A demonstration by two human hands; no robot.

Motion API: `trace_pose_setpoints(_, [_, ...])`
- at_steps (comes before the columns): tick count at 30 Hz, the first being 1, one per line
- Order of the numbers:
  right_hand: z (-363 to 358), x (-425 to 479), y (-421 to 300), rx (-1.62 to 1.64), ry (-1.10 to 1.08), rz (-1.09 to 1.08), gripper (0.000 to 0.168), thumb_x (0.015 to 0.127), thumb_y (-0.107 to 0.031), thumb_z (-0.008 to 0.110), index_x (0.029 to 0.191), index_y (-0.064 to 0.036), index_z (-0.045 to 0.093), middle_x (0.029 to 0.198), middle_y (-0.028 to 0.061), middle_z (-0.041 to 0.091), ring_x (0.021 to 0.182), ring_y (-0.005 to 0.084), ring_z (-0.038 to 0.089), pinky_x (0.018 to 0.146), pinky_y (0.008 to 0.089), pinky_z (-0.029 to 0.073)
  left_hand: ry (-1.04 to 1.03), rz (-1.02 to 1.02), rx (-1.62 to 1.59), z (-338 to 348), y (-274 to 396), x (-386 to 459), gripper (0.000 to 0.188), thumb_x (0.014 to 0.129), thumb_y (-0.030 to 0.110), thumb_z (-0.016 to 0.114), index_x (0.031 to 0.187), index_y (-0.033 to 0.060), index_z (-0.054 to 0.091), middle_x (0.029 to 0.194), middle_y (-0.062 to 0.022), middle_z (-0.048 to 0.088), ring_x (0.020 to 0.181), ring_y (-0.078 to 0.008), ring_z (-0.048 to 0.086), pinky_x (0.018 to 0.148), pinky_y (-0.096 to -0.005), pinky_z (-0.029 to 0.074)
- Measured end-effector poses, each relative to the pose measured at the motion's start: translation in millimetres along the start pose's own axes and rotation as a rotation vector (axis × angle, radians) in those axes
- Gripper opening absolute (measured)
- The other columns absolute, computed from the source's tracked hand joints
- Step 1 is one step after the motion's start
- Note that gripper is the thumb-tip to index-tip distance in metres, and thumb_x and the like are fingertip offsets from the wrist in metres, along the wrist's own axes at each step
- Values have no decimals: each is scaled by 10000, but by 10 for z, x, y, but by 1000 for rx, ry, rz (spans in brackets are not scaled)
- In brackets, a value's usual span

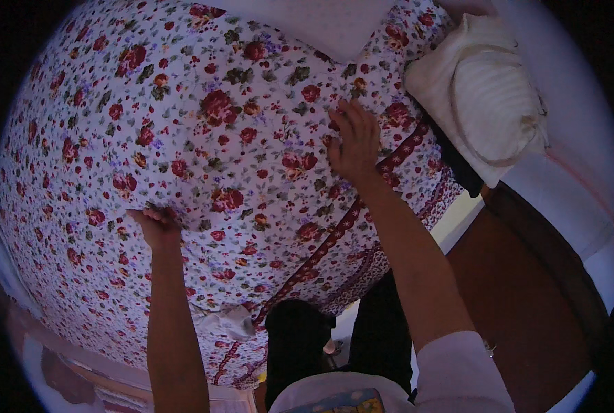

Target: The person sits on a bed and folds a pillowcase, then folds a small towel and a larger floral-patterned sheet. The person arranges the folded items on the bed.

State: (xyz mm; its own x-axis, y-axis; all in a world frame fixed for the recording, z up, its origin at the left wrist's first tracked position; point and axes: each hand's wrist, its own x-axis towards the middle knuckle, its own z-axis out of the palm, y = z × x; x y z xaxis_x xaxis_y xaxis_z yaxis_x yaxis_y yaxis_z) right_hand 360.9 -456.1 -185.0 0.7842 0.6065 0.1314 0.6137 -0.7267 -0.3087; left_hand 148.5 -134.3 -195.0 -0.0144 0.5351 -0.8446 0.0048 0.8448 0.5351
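A floral bedsheet (265, 227) with red roses and a dark red border band is spread over a bed in front of me. My right hand (356, 139) rests palm down on it, fingers spread a little, near the border band. Further left, my left hand (158, 227) is on the sheet with its fingers bent. Those fingertips are partly hidden, so whether they pinch the fabric is unclear. Shallow creases run through the sheet near this hand.
A cream cushion or folded cloth (485, 98) lies at the right edge, over something black (454, 155). White fabric (333, 26) lies at the far side. A crumpled pale cloth (229, 320) is near my knee. Reddish-brown floor (513, 289) shows at right.
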Motion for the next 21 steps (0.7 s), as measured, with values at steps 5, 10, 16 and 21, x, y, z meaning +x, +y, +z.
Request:
trace_pose_setpoints(5, [21,7,-12,17,2,-19,401,712,-183,463,1106,-120,500,1242,60,412,1194,252,349,966,453,257,-75,105,-10,-182,-30,115,450,847,553,381,635,158,416,532,42,428,491,-136,366,503,-238,320])
trace_pose_setpoints(10, [46,-33,33,23,51,-29,397,704,-167,470,1097,-119,506,1239,59,414,1189,250,353,965,453,259,-62,214,185,-78,-174,-137,423,872,459,421,592,142,429,528,37,414,463,-107,362,439,-235,302])
trace_pose_setpoints(16, [33,-39,46,42,108,-59,389,691,-167,492,1075,-112,517,1215,63,424,1175,253,365,959,452,265,-611,701,1495,-348,-1876,-1273,329,837,382,441,738,120,615,703,-40,595,611,-169,559,551,-323,431])
trace_pose_setpoints(21, [55,-69,86,100,157,-80,368,676,-173,517,1036,-97,526,1183,67,438,1153,258,379,951,451,275,-1048,-173,1458,-636,-3317,-2657,277,847,339,435,918,151,626,893,-83,620,806,-222,580,736,-360,435])
